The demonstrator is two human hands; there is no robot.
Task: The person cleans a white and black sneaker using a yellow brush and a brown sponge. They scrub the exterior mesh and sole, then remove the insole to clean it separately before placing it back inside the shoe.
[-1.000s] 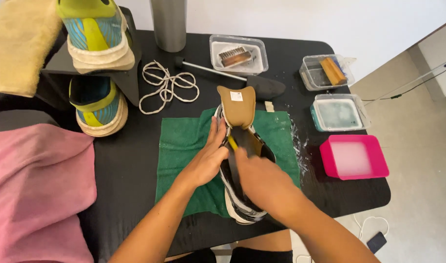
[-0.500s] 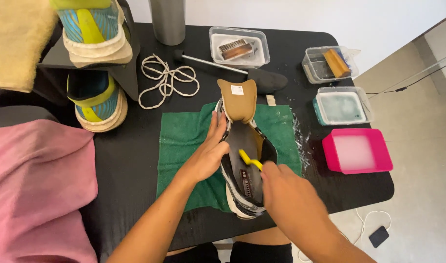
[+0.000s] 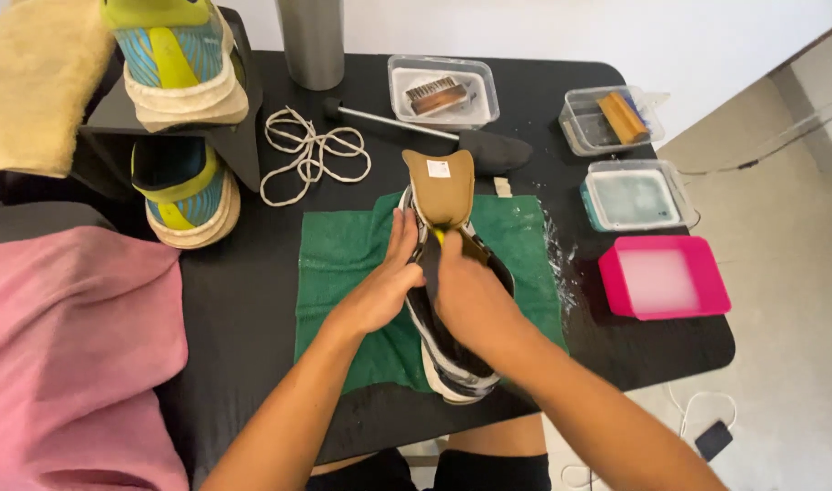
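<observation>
Two hands: both are working on one black and white sneaker that is lying on a green towel near the front edge of the black table.
Left hand: it is pressing against the sneaker's left side, fingers curled around the upper and gripping it.
Right hand: it is lying over the shoe opening, fingers closed around a small yellow item that is poking out just below the tongue; what the item is cannot be told.
Tongue: tan, it is standing pulled up and forward, away from the person.
Laces: a loose white tangle is lying on the table beyond the towel, to the left.
Other shoes: a yellow and blue pair is sitting at the far left, one on a black stand, one beneath it.
Cloths: a pink cloth is covering the near left, a tan fleecy one is lying at the far left corner.
Containers: a pink tray and three clear tubs are sitting to the right, two of them holding brushes.
Metal cylinder: it is standing at the table's far edge.
Black long-handled tool: it is lying just beyond the tongue.
</observation>
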